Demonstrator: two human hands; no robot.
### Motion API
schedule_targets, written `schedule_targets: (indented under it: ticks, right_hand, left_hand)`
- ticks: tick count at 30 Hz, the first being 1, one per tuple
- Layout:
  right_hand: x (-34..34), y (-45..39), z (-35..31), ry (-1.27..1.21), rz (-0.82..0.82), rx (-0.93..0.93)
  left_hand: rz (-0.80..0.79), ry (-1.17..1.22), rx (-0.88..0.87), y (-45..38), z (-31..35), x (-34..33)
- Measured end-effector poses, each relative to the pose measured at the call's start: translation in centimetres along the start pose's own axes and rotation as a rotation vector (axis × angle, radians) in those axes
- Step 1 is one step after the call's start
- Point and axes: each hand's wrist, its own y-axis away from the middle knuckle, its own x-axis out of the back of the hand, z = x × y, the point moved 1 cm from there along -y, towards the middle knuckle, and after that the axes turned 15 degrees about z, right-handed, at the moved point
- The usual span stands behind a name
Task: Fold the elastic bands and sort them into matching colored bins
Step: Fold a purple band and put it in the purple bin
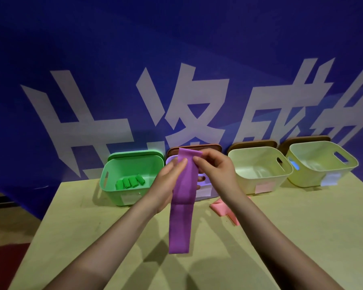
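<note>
Purple band (181, 197) is up in the air right in front of the purple bin (205, 191), hanging long and flat with its bottom end dangling just above the counter (291, 243). Both hands have it at the top: left hand (169, 183) pinches the left edge with thumb and fingers, right hand (215, 171) pinches the top right corner, fingers curled over it.

Handling-wise I'd guess it's light, floppy and a bit stretchy, so it won't hold a crease by itself. There's already a faint fold line about halfway down. Best bet is probably keeping the pinch on the top edge and rolling or folding downward, holding the sides so it doesn't twist or spring back open.

Green bin (132, 181) on the left has 4 rolled green bands (130, 182) in it already. The 2 pale bins (260, 170) on the right look like they have nothing in them from here. A pink band (224, 210) lies crumpled on the counter just right of the purple one.
</note>
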Motion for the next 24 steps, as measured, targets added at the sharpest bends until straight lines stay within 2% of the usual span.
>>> schedule_targets:
  ticks: [5,9,11,18,22,24]
  right_hand:
    - [0.4,-0.1,-0.3,0.017,0.012,0.143]
    - [1.6,-0.5,-0.2,0.256,-0.095,0.538]
    - [2.1,-0.7,-0.1,0.313,-0.143,0.62]
    - [2.7,-1.4,0.6,0.457,-0.237,0.74]
    - [2.9,-1.5,0.7,0.54,-0.286,0.788]
    - [3.0,-1.2,0.7,0.478,-0.306,0.673]
  left_hand:
    - [0.1,-0.053,-0.039,-0.3,-0.8,0.3]
    - [0.068,0.075,0.011,-0.5,-0.5,0.1]
    - [0.037,0.104,0.024,-0.7,-0.5,0.1]
    - [-0.01,0.12,0.104,-1.3,-0.8,0.5]
    - [0.057,-0.05,-0.023,-1.3,-1.0,0.8]
    - [0.08,-0.095,-0.08,-1.2,-1.1,0.7]
